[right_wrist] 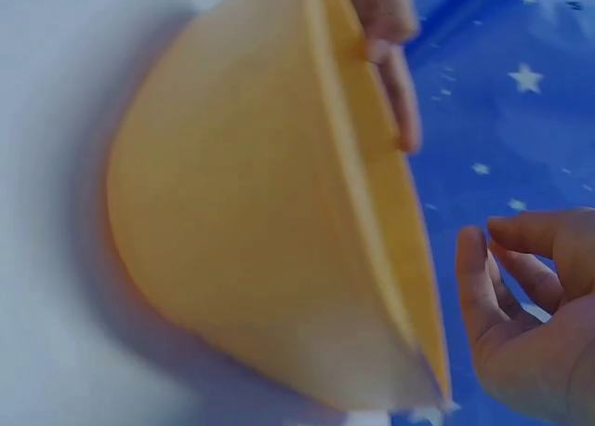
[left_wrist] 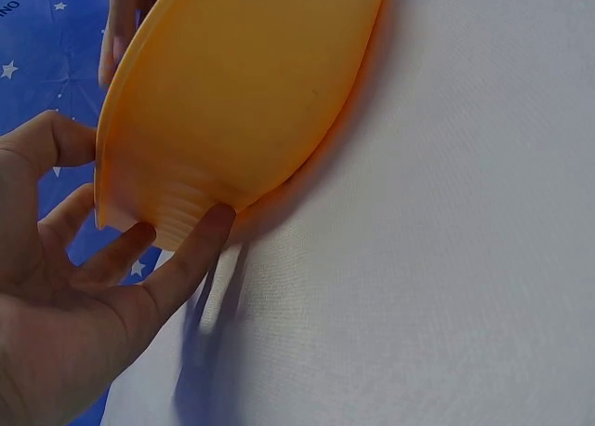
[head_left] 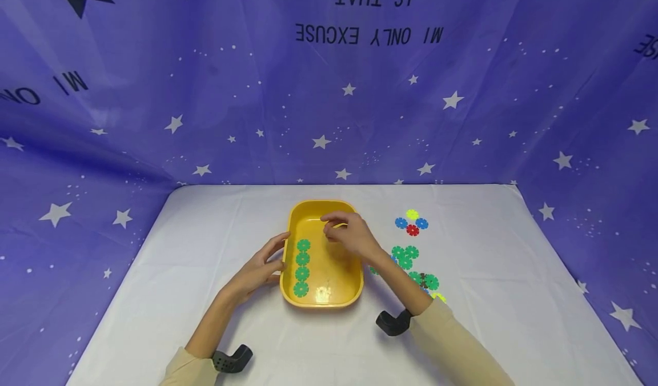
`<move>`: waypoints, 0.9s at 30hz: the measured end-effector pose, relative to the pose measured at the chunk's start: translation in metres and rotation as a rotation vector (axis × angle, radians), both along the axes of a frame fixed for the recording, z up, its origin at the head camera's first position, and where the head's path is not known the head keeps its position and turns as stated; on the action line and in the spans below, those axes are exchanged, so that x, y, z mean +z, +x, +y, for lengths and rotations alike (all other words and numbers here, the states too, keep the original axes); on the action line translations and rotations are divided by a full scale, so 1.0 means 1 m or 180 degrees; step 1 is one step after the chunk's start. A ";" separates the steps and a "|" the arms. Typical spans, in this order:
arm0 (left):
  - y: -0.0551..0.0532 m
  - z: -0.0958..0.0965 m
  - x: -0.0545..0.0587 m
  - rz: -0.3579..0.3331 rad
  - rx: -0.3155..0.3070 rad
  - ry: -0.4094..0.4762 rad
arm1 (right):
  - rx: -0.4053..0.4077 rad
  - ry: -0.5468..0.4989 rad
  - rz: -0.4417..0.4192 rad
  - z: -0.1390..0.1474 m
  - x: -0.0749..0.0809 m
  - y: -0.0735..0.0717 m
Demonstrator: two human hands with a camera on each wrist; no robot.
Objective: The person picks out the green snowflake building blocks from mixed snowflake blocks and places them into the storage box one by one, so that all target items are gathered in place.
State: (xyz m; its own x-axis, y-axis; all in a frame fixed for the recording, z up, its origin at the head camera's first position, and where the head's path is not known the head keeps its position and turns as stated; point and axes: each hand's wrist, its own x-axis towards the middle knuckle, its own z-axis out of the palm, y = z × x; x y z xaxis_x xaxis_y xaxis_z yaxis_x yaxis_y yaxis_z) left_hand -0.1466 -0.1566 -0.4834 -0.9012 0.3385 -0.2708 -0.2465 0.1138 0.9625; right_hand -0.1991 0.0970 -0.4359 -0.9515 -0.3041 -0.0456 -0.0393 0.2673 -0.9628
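A yellow tray (head_left: 326, 303) with a raised rim stands on the white table. My left hand (head_left: 257, 270) is at its left side, fingertips touching the rim and outer wall, as the left wrist view also shows. Several green notched discs (head_left: 302, 273) lie in a column along the tray's left inside. Over the upper right part of the tray hovers my right hand (head_left: 352, 234), palm down with bent fingers. Its thumb and fingertips (right_wrist: 472, 245) are close together in the right wrist view, with no piece visible between them.
Right of the tray lies a group of blue, red and yellow discs (head_left: 413, 230). Nearer me is a scattered heap of green discs (head_left: 406, 262) with brown, blue and yellow ones, partly behind the right forearm. A purple star-patterned cloth (head_left: 329, 112) hangs behind the table.
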 end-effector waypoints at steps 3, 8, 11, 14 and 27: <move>0.000 0.000 0.001 0.0011 -0.0001 0.0013 | -0.0062 -0.0123 0.0044 0.024 0.009 0.003; -0.001 0.000 0.001 0.0014 -0.0003 0.0018 | -0.0216 -0.0087 0.0119 0.065 0.012 0.011; -0.002 0.000 0.001 0.0007 0.0000 0.0021 | -0.0332 0.0043 0.0050 0.084 0.004 0.019; -0.002 0.000 0.001 0.0005 0.0014 0.0019 | -0.0450 0.0202 -0.0079 0.098 -0.009 0.027; 0.000 0.001 0.000 0.0016 0.0010 0.0015 | -0.0499 0.1081 -0.0051 0.119 -0.064 0.042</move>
